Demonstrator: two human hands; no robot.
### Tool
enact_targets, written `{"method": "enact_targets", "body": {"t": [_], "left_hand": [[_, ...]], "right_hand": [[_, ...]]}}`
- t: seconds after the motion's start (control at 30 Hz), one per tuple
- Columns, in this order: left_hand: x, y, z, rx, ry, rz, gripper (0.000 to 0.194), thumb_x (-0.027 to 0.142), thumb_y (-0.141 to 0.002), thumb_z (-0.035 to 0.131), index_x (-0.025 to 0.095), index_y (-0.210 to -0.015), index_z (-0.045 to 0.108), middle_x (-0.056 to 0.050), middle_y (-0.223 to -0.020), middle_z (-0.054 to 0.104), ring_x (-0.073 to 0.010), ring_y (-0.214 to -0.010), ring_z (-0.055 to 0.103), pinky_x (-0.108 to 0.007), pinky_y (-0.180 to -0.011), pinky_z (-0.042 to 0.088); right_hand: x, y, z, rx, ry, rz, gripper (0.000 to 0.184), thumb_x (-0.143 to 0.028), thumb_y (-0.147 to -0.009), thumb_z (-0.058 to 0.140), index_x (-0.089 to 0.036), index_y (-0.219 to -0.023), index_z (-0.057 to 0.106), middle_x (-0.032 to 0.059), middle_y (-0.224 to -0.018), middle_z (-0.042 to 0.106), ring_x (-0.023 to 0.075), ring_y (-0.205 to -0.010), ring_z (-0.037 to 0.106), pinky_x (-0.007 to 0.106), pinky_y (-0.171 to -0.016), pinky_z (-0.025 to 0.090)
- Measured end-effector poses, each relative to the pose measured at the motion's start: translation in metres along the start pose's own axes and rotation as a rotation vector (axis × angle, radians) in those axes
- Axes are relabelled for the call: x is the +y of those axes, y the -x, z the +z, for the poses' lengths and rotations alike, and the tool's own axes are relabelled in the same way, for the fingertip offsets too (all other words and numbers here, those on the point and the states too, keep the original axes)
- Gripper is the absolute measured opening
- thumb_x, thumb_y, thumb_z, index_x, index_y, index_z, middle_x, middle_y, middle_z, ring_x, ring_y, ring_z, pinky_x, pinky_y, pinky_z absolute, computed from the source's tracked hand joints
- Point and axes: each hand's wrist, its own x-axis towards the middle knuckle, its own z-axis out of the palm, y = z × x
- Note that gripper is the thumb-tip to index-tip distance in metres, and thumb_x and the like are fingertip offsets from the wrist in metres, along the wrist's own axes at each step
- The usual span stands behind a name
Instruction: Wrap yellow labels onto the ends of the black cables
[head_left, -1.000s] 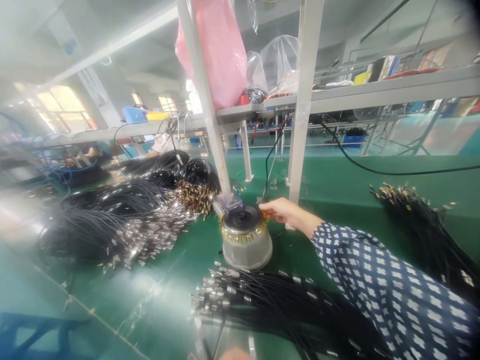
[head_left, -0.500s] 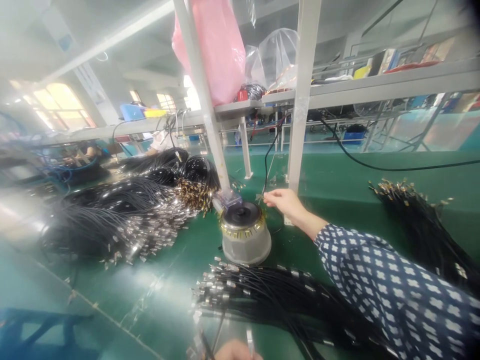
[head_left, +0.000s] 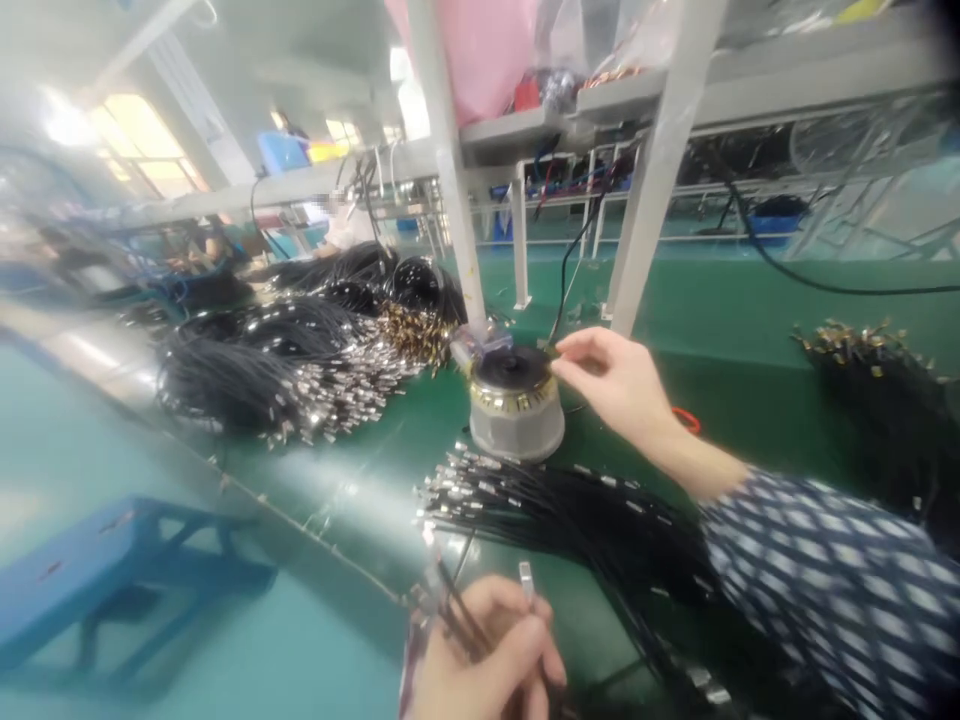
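My left hand [head_left: 487, 650], low in the picture, is closed around black cables [head_left: 459, 605] with silvery metal connectors. One connector [head_left: 526, 580] sticks up past the fingertips. A round grey device [head_left: 517, 430] with a black disc top [head_left: 514, 368] stands on the green table, small yellowish pieces around its rim. At the right edge of that disc my right hand [head_left: 619, 385] has thumb and forefinger close together in a pinch. Whatever is between those fingertips is too small to make out. In front of the device lies a bundle of black cables [head_left: 570, 505] with silvery ends.
Large heaps of black cables [head_left: 225, 370] lie left on the green table [head_left: 360, 490]. Another bundle [head_left: 885, 400] is at the right. White posts [head_left: 664, 170] rise behind the device, holding up a shelf. A blue stool [head_left: 97, 560] stands on the floor at left.
The view has tilted down and shifted left, so more of my left hand shows. My right hand has moved from behind the device to the edge of its disc.
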Motion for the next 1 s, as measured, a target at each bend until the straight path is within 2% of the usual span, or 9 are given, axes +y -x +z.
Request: {"method": "enact_targets", "body": {"t": [0.07, 0.13, 0.2, 0.3, 0.4, 0.57, 0.77, 1.0], "left_hand": [[0.000, 0.005, 0.002, -0.002, 0.006, 0.003, 0.044, 0.047, -0.063, 0.084, 0.016, -0.084, 0.062, -0.002, -0.054, 0.070, -0.0066, -0.029, 0.052, -0.013, -0.032, 0.032], [-0.001, 0.009, 0.005, 0.016, -0.007, 0.009, 0.043, 0.044, -0.067, 0.082, 0.017, -0.091, 0.060, -0.001, -0.056, 0.070, -0.0087, -0.030, 0.054, -0.014, -0.031, 0.036], [-0.001, 0.013, 0.008, 0.034, -0.041, 0.017, 0.040, 0.040, -0.070, 0.081, 0.017, -0.095, 0.059, -0.001, -0.057, 0.070, -0.0097, -0.030, 0.056, -0.016, -0.032, 0.040], [0.000, 0.019, 0.012, 0.043, -0.088, 0.037, 0.035, 0.034, -0.074, 0.078, 0.017, -0.098, 0.059, 0.000, -0.058, 0.069, -0.0097, -0.032, 0.057, -0.015, -0.033, 0.041], [0.002, 0.022, 0.014, 0.050, -0.110, 0.043, 0.031, 0.029, -0.075, 0.076, 0.017, -0.098, 0.060, 0.000, -0.059, 0.069, -0.0091, -0.033, 0.058, -0.014, -0.035, 0.040], [0.004, 0.025, 0.017, 0.020, -0.114, 0.045, 0.028, 0.025, -0.076, 0.075, 0.017, -0.099, 0.061, 0.001, -0.060, 0.069, -0.0094, -0.034, 0.059, -0.015, -0.036, 0.043], [0.007, 0.031, 0.025, 0.086, -0.151, 0.068, 0.021, 0.017, -0.078, 0.069, 0.016, -0.097, 0.061, 0.002, -0.059, 0.069, -0.0074, -0.034, 0.058, -0.013, -0.037, 0.042], [0.008, 0.032, 0.026, 0.081, -0.171, 0.062, 0.022, 0.018, -0.077, 0.069, 0.016, -0.098, 0.061, 0.002, -0.059, 0.068, -0.0082, -0.034, 0.058, -0.015, -0.038, 0.043]], "right_hand": [[-0.002, 0.041, -0.001, -0.118, -0.076, 0.065, 0.019, -0.031, -0.075, 0.072, -0.017, -0.087, 0.067, 0.0051, -0.086, 0.072, 0.0196, -0.080, 0.065, 0.034, -0.077, 0.051], [0.000, 0.083, -0.002, -0.315, -0.269, 0.315, 0.024, -0.037, -0.072, 0.075, -0.017, -0.084, 0.069, 0.0039, -0.081, 0.071, 0.0176, -0.075, 0.063, 0.031, -0.074, 0.050], [0.004, 0.119, -0.002, -0.391, -0.357, 0.472, 0.024, -0.040, -0.071, 0.077, -0.018, -0.076, 0.069, 0.0032, -0.082, 0.070, 0.0167, -0.077, 0.061, 0.028, -0.075, 0.048], [0.007, 0.151, -0.002, -0.423, -0.423, 0.503, 0.024, -0.040, -0.073, 0.077, -0.019, -0.066, 0.066, 0.0018, -0.085, 0.066, 0.0172, -0.083, 0.058, 0.027, -0.076, 0.046], [0.007, 0.161, -0.001, -0.412, -0.414, 0.470, 0.024, -0.039, -0.073, 0.076, -0.020, -0.063, 0.065, 0.0010, -0.087, 0.061, 0.0178, -0.084, 0.056, 0.026, -0.072, 0.042], [0.004, 0.165, 0.000, -0.407, -0.465, 0.495, 0.023, -0.035, -0.074, 0.075, -0.020, -0.062, 0.063, -0.0008, -0.081, 0.055, 0.0159, -0.078, 0.052, 0.028, -0.073, 0.040], [0.006, 0.168, 0.004, -0.387, -0.480, 0.469, 0.021, -0.033, -0.076, 0.074, -0.020, -0.064, 0.063, -0.0016, -0.080, 0.054, 0.0146, -0.076, 0.053, 0.028, -0.073, 0.039], [0.006, 0.170, 0.004, -0.368, -0.447, 0.429, 0.021, -0.031, -0.078, 0.074, -0.020, -0.064, 0.062, -0.0024, -0.080, 0.055, 0.0135, -0.075, 0.053, 0.028, -0.073, 0.040]]}}
